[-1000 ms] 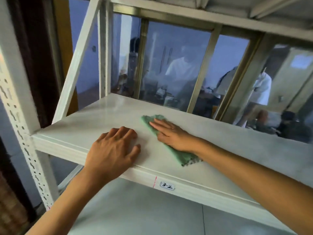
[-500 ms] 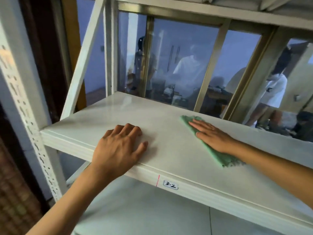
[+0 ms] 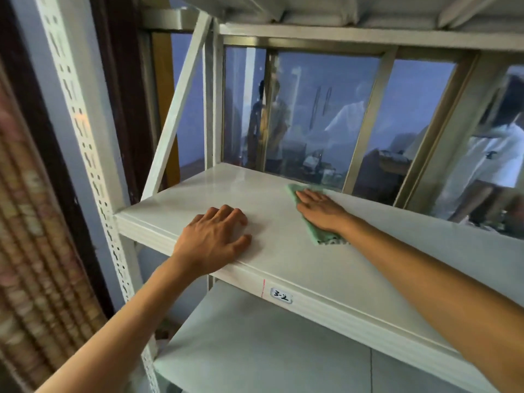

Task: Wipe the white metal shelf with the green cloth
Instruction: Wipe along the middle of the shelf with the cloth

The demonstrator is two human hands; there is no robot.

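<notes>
The white metal shelf (image 3: pixel 215 188) runs across the middle of the head view, with a small label reading 3-2 on its front edge. A green cloth (image 3: pixel 320 236) lies flat on the shelf near its back edge. My right hand (image 3: pixel 320 209) presses flat on the cloth, fingers stretched toward the rear; most of the cloth is hidden under the palm. My left hand (image 3: pixel 215 239) rests palm down on the shelf near the front left corner, fingers spread, holding nothing.
A perforated white upright (image 3: pixel 93 171) stands at the front left, with a diagonal brace (image 3: pixel 175 109) behind it. Another shelf (image 3: pixel 255 350) lies below and one above. A glass window (image 3: pixel 320 117) with metal frames is right behind the shelf; people show behind it.
My right hand has slid the green cloth away from the front middle of the shelf to the right and toward the back edge. My left hand has stayed planted.
</notes>
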